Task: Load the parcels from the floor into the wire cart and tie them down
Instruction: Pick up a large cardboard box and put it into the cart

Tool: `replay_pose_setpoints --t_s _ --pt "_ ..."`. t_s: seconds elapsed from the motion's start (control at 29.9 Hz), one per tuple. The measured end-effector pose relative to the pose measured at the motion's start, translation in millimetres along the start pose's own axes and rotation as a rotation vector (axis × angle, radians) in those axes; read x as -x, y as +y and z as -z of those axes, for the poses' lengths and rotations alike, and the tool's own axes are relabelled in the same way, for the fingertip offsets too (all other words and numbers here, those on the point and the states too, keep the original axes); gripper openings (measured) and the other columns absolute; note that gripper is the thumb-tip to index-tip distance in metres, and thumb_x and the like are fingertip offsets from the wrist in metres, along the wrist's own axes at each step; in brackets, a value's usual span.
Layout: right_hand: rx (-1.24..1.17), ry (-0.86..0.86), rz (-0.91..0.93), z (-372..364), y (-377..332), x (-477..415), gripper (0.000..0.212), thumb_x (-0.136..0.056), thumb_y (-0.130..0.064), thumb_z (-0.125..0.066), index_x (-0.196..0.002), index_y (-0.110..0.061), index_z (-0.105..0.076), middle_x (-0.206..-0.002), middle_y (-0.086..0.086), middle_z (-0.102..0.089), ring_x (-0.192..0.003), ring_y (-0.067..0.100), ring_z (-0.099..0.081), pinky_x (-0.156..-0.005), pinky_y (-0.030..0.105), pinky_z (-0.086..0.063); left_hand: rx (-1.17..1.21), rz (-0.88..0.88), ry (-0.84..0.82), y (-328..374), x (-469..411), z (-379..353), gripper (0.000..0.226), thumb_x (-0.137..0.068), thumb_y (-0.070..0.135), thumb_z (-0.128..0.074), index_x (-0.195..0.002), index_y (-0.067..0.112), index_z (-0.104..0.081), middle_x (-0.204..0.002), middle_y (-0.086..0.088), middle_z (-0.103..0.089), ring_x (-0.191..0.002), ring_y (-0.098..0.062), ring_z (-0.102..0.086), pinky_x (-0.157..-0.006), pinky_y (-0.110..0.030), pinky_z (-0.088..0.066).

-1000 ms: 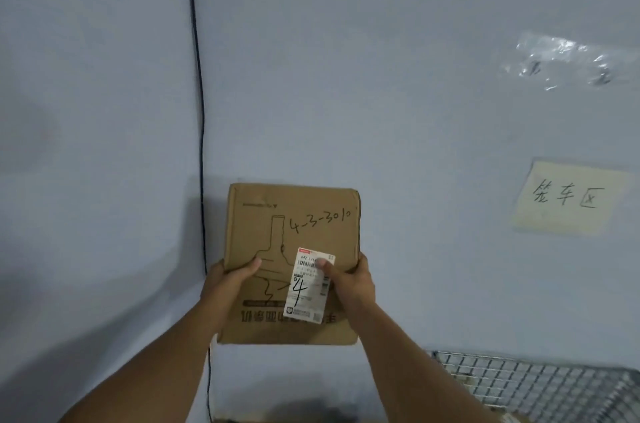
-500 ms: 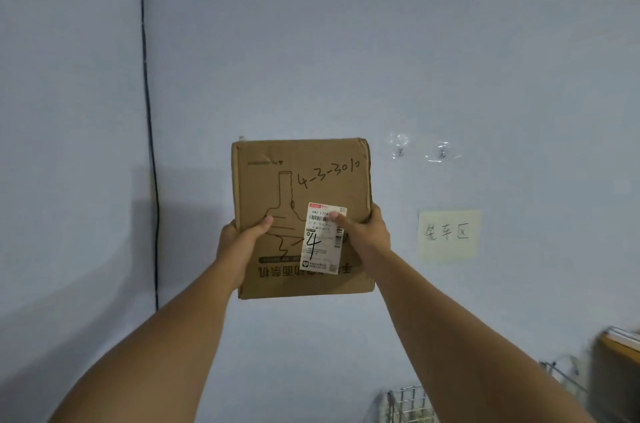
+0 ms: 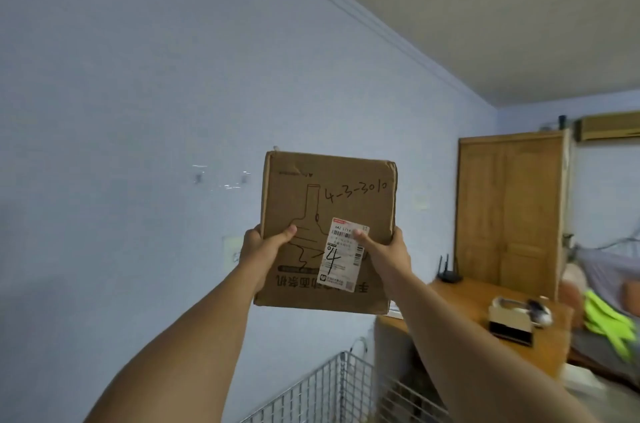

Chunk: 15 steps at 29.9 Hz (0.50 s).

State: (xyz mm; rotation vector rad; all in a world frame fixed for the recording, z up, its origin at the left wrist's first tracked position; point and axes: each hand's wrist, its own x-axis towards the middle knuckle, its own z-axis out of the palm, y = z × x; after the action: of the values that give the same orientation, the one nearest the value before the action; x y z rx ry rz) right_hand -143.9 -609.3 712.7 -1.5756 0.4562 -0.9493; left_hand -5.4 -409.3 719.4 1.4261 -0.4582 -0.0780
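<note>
Left hand (image 3: 258, 246) and right hand (image 3: 388, 253) still grip the cardboard parcel (image 3: 346, 180) mid-frame. The wire cart (image 3: 332, 384) has now come into view at lower centre, so loading looks imminent.

The cardboard parcel (image 3: 346, 194) bears a handwritten "4-3-3010" in black marker across the upper right of its near face. Lower on that face sits a white shipping label (image 3: 341, 254), slightly tilted. It has a red strip along its top, a barcode under that, and a printed line that seems to read "642 L714". A large handwritten "4" in black crosses its middle. The rest of its print is too fine to read. Along the bottom of the face runs a row of bold Chinese characters, printed upside down and partly hidden by the label. A tiny brand line near the upper left corner is too small to make out.
</note>
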Motion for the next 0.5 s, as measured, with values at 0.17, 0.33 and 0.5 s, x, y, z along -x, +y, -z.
replay_pose_setpoints --t_s 0.17,0.33,0.5 --pt "0.116 0.22 0.032 159.8 1.8 -52.8 0.077 -0.072 -0.057 -0.087 -0.133 -0.034 -0.048 -0.109 -0.007 -0.07 -0.095 0.018 -0.071 -0.08 0.045 -0.063 0.09 -0.002 -0.227 -10.2 -8.6 -182.6 0.065 -0.079 0.05 -0.085 -0.131 0.023 -0.057 -0.113 -0.002 -0.072 -0.102 -0.03 -0.069 -0.092 -0.053 -0.058" --pt "0.177 0.384 0.034 288.1 7.9 -89.8 0.097 -0.057 -0.07 -0.087 -0.137 -0.038 -0.044 -0.113 -0.007 -0.071 -0.102 0.022 -0.071 -0.084 0.05 -0.062 0.16 0.013 -0.425 -16.3 -8.7 -330.4 0.063 -0.08 0.048 -0.084 -0.132 0.022 -0.059 -0.114 -0.003 -0.074 -0.101 -0.03 -0.071 -0.088 -0.05 -0.06" --pt "0.206 0.507 0.049 376.2 24.8 -125.6 0.094 -0.054 -0.073 -0.085 -0.132 -0.037 -0.046 -0.115 -0.006 -0.07 -0.104 0.022 -0.07 -0.086 0.05 -0.061 0.166 -0.007 -0.557 -27.6 -16.1 -445.9 0.058 -0.083 0.049 -0.082 -0.131 0.024 -0.06 -0.111 -0.002 -0.075 -0.099 -0.03 -0.073 -0.089 -0.052 -0.06"
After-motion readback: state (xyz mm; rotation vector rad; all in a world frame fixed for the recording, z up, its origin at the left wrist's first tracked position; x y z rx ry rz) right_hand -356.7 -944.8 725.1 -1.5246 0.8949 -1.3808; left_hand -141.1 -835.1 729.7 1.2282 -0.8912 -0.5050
